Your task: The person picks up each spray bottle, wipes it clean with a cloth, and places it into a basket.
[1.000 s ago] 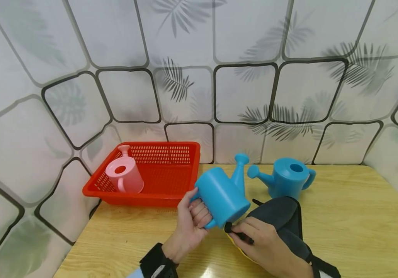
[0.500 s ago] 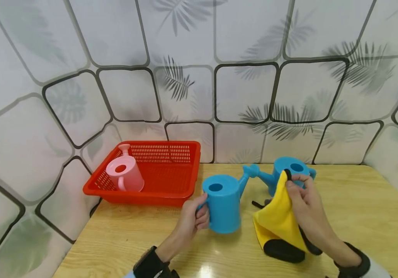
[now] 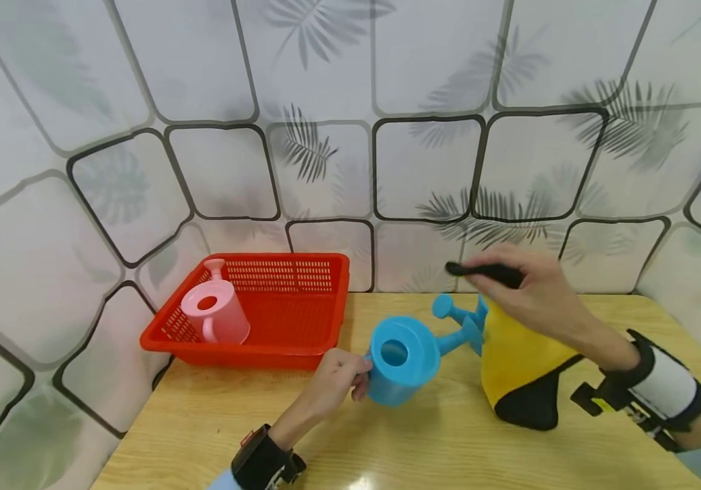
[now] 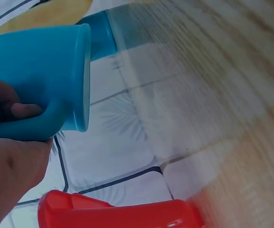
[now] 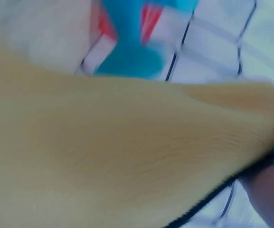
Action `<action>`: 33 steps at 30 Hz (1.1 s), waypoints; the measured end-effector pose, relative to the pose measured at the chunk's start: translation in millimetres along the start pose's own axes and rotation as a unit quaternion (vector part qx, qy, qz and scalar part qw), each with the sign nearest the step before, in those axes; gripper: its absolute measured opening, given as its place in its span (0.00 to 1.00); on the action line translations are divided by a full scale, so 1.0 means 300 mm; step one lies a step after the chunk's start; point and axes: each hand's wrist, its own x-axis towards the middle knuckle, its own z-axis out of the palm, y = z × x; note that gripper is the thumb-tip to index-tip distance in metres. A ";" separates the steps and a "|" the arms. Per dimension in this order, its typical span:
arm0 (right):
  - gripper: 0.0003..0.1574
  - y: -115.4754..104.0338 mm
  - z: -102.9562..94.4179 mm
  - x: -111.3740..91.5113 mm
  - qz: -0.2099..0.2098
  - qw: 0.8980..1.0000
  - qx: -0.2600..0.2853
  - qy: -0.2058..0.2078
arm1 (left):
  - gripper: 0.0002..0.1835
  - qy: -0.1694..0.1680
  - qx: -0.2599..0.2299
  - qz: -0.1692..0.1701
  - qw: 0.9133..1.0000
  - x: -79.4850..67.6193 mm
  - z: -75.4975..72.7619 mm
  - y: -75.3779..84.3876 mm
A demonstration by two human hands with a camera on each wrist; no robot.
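Observation:
My left hand point(image 3: 339, 382) grips the handle of a blue watering can point(image 3: 384, 391), whose top opening tips toward me and whose spout points right. In the left wrist view, fingers curl through that can's handle point(image 4: 37, 126). A yellow fabric piece with black parts point(image 3: 518, 361) hangs from my right hand point(image 3: 525, 289), which pinches its black edge high over the table. The yellow face fills most of the right wrist view. Behind it stands a second blue watering can point(image 3: 445, 306); only its spout and a bit of its body show, the remainder hidden.
A red plastic basket point(image 3: 246, 354) stands at the back left, holding a pink watering can point(image 3: 222, 316). The wooden table point(image 3: 448, 449) ends against a patterned wall covering point(image 3: 424, 170).
My right hand has lifted the fabric piece up and back, its yellow side turning into view. The held blue can has gone from tilted away, to upright, to tipped toward me.

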 end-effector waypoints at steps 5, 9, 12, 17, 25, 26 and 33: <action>0.18 -0.098 0.151 -0.041 -0.105 0.991 0.015 -0.085 | 0.23 -0.011 0.039 0.010 0.999 0.010 0.025 -0.001; 0.19 -0.133 0.223 -0.078 -0.119 0.989 -0.022 -0.083 | 0.23 -0.026 0.065 0.024 0.997 0.010 0.037 0.000; 0.19 -0.140 0.239 -0.087 -0.117 0.988 -0.039 -0.092 | 0.23 -0.026 0.075 0.025 0.997 0.007 0.036 0.002; 0.19 -0.152 0.239 -0.091 -0.135 0.979 -0.004 -0.154 | 0.23 -0.026 0.083 0.017 0.996 0.001 0.027 -0.002; 0.18 -0.178 0.226 -0.126 -0.216 0.954 0.014 -0.207 | 0.23 -0.042 0.026 -0.008 0.999 0.000 0.017 -0.009; 0.17 -0.180 0.225 -0.129 -0.218 0.953 0.011 -0.209 | 0.23 -0.045 0.021 -0.011 0.999 0.000 0.016 -0.011; 0.15 -0.187 0.233 -0.139 -0.226 0.953 -0.004 -0.203 | 0.23 -0.067 0.010 -0.009 0.998 0.002 0.011 -0.012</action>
